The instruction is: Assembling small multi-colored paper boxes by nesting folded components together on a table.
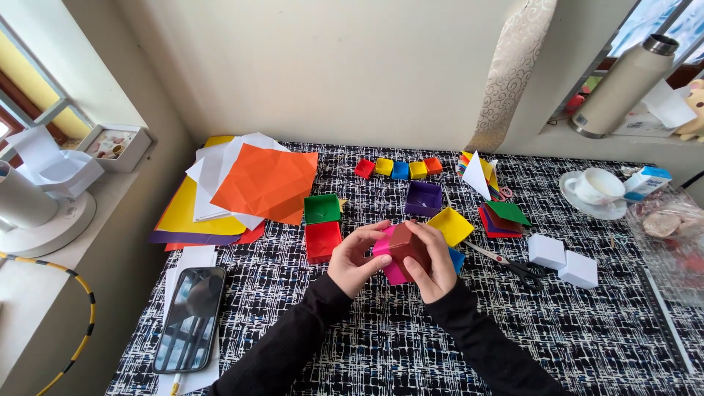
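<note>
Both my hands meet at the middle of the table over a folded paper piece. My left hand (356,258) and my right hand (433,260) together grip a dark red folded paper box (408,243), with a pink paper piece (389,264) under it. A yellow paper box (451,225) and a blue piece (457,259) lie just right of my hands. A red paper box (323,240) and a green one (323,209) stand to the left.
A stack of coloured sheets topped with orange (264,183) lies at the back left. A phone (192,317) rests near left. Small boxes in a row (400,168), a purple box (424,198), scissors (510,264), two white boxes (563,260), a cup on a saucer (595,187).
</note>
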